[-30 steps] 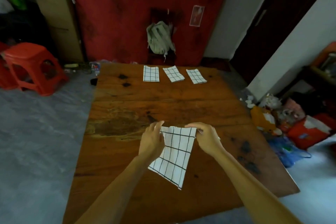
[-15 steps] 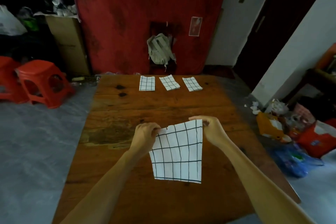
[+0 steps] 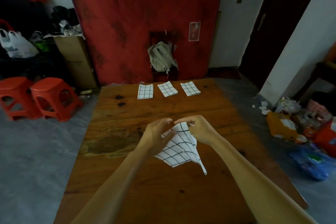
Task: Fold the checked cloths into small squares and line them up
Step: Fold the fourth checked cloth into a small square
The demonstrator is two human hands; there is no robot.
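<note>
Grey backpack [image 3: 161,57] on chair; two red stools [image 3: 52,97] left.

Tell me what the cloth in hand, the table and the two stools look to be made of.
Checked cloth: thin woven fabric, probably cotton; matte, it drapes and creases limply between the hands. Table: solid wood planks with grain, dark knots and worn, blotchy varnish. Red stools: moulded plastic by the look, with uniform colour, rounded edges and a slight sheen.

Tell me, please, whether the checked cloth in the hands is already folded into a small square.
Not yet: the checked cloth hangs loosely bunched, gathered at its top between both hands.
</note>
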